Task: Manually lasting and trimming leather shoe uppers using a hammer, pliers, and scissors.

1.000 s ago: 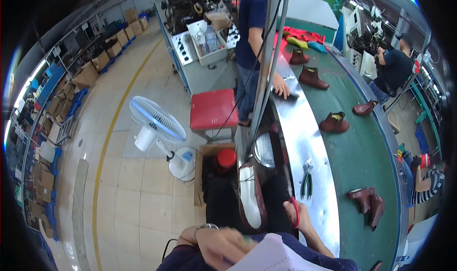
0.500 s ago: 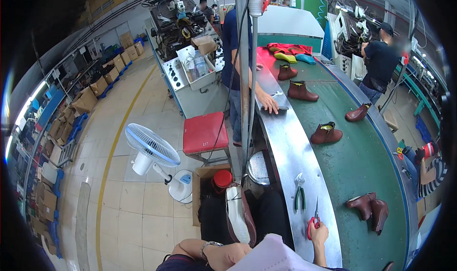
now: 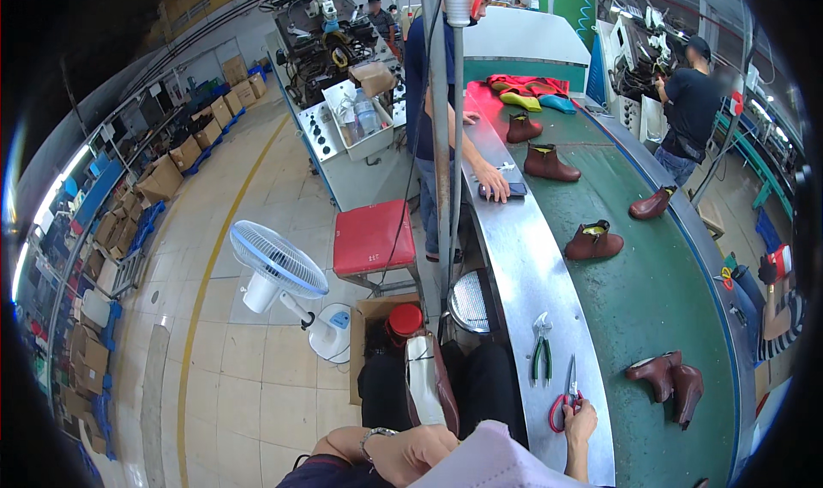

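The red-handled steel scissors lie on the bare metal ledge that runs alongside the green conveyor belt, at about five o'clock in the view. Their long axis runs roughly twelve to six, blades toward twelve, red loops toward six. The right hand sits directly at the loops, coming up from six o'clock, so the scissors lie straight ahead of its fingertips; the fingers are curled loosely at the handles and touch them, but whether they pass through the loops cannot be told. The forearm rises almost vertically from the lower edge.

The left hand is well away at seven o'clock from the scissors, low in the frame, with a wristwatch on the wrist. It rests closed against a pale pink cloth-like sheet; its grip is partly hidden, so how firmly it holds the sheet cannot be told. The right hand is clearly the nearer one.

Just beside the scissors toward eleven o'clock lie green-handled pliers, parallel to them. At three o'clock, on the belt, stands a pair of dark brown leather ankle boots. Between the person's knees a brown boot with a pale lining stands upright. Farther toward twelve, single brown boots are spaced along the belt, and another person's hand rests on the ledge. At nine o'clock a white floor fan and a red-topped stool stand on the tiled floor.
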